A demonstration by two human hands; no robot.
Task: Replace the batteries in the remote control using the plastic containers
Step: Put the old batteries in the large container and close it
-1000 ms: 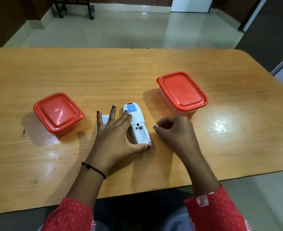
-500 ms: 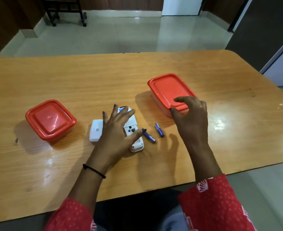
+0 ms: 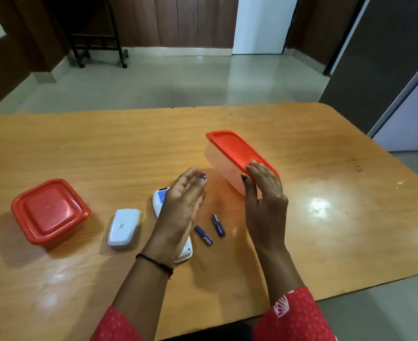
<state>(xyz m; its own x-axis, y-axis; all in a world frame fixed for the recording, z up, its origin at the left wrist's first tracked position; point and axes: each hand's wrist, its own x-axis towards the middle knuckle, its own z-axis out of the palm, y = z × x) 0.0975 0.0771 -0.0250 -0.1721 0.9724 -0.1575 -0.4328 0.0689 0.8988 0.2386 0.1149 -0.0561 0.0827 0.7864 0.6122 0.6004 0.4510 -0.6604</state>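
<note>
Remote control [image 3: 159, 199] lies on the tabletop [image 3: 80, 148] mostly hidden under the left hand [image 3: 180, 205], its back facing up; its white cover [image 3: 124, 227] rests apart to the left, and two small blue batteries [image 3: 210, 228] lie loose just to its right. The step in hand looks like fetching fresh cells: the right hand [image 3: 264, 200] grips the near end of the oblong red-lidded container [image 3: 232, 158], tilted up off the wood, thumb on its pale side wall and the other fingers [image 3: 254, 167] curled over the lid's edge. The left hand hovers above the remote with fingers loosely spread and slightly cupped, holding nothing, palm turned toward the container. A second, square container [image 3: 49, 210] with its lid on sits well apart at the far left.

The next move probably calls for the left hand to brace the container's body while the right peels the lid off; whether this box holds the new batteries cannot be told, since the wall is cloudy. The loose batteries lie between the two wrists, near but untouched, and could roll if the container comes down on them.
</note>
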